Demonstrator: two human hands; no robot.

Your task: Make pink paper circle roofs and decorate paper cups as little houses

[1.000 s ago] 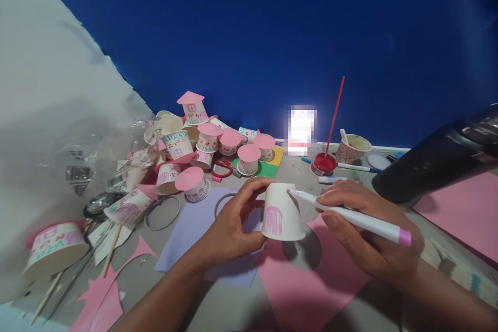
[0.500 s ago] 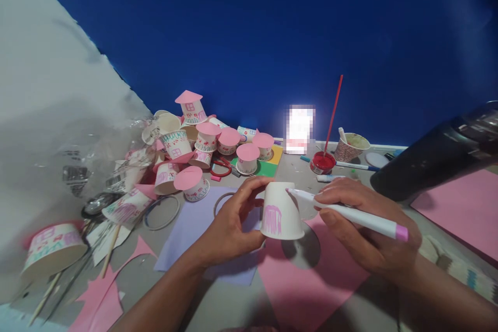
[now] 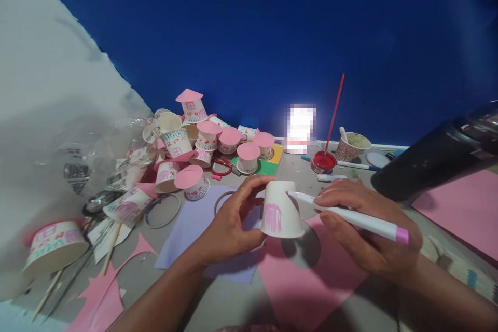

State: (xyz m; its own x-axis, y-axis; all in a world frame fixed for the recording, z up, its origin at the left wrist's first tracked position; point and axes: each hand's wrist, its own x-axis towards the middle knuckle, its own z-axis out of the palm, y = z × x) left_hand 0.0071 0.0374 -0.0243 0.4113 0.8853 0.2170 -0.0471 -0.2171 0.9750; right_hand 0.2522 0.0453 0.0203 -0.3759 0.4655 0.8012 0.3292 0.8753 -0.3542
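My left hand [image 3: 243, 215] grips a white paper cup [image 3: 288, 218] upside down, with its wide rim at the bottom. On the cup's front is a scribbled pink-purple arch shape like a door. Between the thumb and fingers of my right hand [image 3: 361, 228] is a white marker pen [image 3: 368, 219] with a pink end. The marker's tip touches or almost touches the cup's side near its narrow top. Under the cup lies a pink paper sheet [image 3: 307, 285] with a round hole cut in it, and a purple sheet [image 3: 182, 233] lies beneath my left hand.
Decorated paper cups with pink paper roofs [image 3: 189, 176] are piled at the left. Red-handled scissors [image 3: 221, 166] lie by them. Behind stand a red paint jar [image 3: 322, 162] with a stick and a patterned cup [image 3: 352, 146]. A dark cylindrical object [image 3: 424, 155] slants in from the right.
The marker's tip has shifted very slightly down on the cup's side. Both hands keep their grips, and the cup stays almost in place.
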